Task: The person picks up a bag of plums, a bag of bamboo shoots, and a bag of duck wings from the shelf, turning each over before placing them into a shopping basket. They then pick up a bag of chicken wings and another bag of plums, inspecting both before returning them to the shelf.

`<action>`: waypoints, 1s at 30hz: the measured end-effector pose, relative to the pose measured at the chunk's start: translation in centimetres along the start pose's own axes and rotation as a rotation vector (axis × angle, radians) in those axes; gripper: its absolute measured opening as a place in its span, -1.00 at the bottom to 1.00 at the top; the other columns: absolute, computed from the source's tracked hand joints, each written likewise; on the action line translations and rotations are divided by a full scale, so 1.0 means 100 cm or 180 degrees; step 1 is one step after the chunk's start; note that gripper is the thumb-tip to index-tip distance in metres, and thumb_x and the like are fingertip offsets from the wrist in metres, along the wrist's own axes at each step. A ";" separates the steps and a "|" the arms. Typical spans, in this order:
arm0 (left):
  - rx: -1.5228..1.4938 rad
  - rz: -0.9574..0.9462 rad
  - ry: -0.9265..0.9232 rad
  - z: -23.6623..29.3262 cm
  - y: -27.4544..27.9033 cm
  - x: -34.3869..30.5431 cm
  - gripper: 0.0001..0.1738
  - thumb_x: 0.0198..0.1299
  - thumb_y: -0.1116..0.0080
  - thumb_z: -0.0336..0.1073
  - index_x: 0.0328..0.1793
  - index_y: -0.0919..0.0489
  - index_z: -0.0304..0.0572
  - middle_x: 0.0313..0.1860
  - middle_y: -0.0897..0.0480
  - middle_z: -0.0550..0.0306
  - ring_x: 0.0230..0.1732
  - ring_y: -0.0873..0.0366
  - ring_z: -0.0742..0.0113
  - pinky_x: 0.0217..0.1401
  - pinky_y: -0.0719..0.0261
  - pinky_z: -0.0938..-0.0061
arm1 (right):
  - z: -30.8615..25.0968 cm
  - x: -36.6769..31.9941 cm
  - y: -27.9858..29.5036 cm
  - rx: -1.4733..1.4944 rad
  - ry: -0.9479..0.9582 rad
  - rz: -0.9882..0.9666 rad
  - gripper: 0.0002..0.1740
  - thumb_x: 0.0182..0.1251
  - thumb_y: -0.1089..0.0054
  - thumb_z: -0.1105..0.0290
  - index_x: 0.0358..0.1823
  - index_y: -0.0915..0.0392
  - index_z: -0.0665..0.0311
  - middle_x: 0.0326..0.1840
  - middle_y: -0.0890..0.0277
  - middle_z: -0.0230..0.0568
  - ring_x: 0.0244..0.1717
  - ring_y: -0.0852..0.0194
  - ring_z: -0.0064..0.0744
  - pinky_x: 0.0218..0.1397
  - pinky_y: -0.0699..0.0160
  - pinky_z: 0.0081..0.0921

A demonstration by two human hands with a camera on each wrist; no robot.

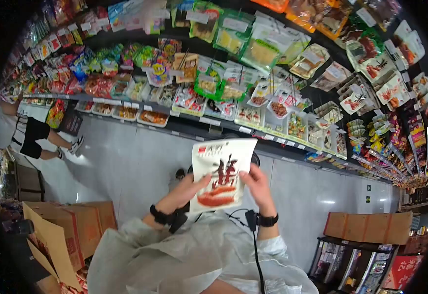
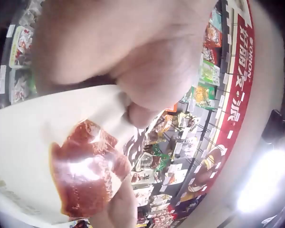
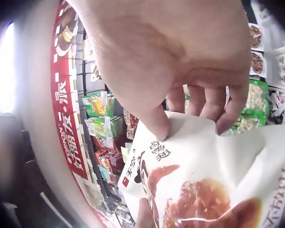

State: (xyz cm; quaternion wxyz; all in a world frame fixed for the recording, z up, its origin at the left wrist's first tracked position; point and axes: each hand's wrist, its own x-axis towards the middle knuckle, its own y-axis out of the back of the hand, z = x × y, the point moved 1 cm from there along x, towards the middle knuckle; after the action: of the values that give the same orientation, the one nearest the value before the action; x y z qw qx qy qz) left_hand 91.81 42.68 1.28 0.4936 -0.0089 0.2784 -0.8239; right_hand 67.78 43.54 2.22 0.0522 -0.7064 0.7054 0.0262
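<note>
A white snack pouch [image 1: 224,179] with dark lettering and a picture of reddish-brown meat is held upright in front of the chest. My left hand [image 1: 188,190] grips its left side, the thumb lying over the printed front. On the opposite side my right hand [image 1: 258,188] pinches the edge, thumb in front. The left wrist view gives a close look at the glossy picture on the pouch [image 2: 85,171], with the left hand [image 2: 152,61] across the top. In the right wrist view, the right thumb presses the pouch [image 3: 204,194] near its printed characters, with the fingers partly hidden behind it.
Shelves with hanging snack packs [image 1: 206,83] and open trays [image 1: 248,116] run across the front. Cardboard boxes [image 1: 89,220] stand at the left; another box [image 1: 368,228] lies on a rack [image 1: 353,264] at the right. A person in black shorts [image 1: 35,132] is at the far left.
</note>
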 end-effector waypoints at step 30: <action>0.0160 0.0546 -0.0146 -0.006 0.154 -0.219 -0.51 0.58 0.09 -0.05 0.24 -0.52 -0.39 0.11 -0.64 0.17 0.08 -0.51 0.54 0.19 -0.46 0.52 | -0.078 -0.066 -0.191 -0.1218 0.0182 -0.1007 -0.70 0.43 -0.26 0.33 0.08 -0.60 0.35 -0.04 -0.68 -0.29 -0.01 -0.59 -0.55 0.11 -0.56 -0.49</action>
State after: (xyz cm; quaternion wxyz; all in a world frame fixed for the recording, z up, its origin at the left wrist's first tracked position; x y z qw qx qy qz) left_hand 115.31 55.35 -0.70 0.5686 0.0085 0.2460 -0.7849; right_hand 86.61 49.24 11.35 -0.0991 -0.8055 0.5694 0.1308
